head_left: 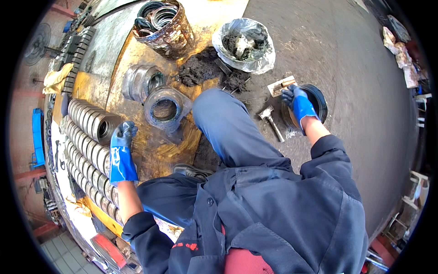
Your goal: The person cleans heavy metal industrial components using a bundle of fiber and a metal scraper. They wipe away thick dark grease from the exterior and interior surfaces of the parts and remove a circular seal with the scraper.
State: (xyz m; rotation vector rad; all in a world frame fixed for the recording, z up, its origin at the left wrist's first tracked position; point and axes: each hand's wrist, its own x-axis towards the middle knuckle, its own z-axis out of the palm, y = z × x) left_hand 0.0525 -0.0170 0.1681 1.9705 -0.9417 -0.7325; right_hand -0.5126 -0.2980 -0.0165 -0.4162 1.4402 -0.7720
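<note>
right hand (299, 104), dark ring (324, 101) just beside it, hammer (273, 123) nearby

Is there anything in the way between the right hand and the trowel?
Nothing visible is. The right hand, in a blue glove, is right beside the trowel; I can't tell if they touch.

from the head, a wide fisheye looks down past the torso (283, 196).

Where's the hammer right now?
In the head view, the hammer lies right of the middle, on the dark surface, between the person's bent knee and the black ring by the right hand.
</note>
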